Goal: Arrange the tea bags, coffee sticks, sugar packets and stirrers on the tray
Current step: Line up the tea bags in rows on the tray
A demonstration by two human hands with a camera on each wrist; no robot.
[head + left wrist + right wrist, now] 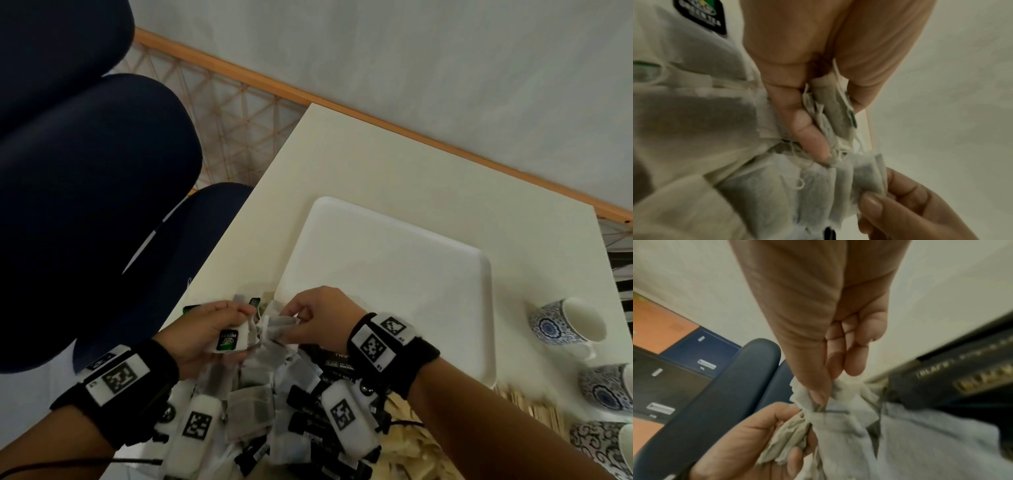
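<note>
My left hand [239, 325] grips a small bunch of tea bags [236, 337] with a green-and-black tag showing; the left wrist view has the bunch [830, 112] squeezed between thumb and curled fingers. My right hand [296, 320] pinches the paper tops of other tea bags [281, 329], seen crumpled under its thumb [838, 402]. The hands almost touch, over a mixed pile [260, 407] of tea bags and black coffee sticks [306, 404] at the table's near-left corner. The white tray [394, 274] lies bare just beyond the hands. Wooden stirrers [527, 407] lie to the right.
Three blue-patterned cups [565, 325] [606, 387] [603, 445] stand along the table's right side, past the tray. A dark blue chair [85, 205] is close against the left table edge. The cream table [376, 164] stretches back toward the wall.
</note>
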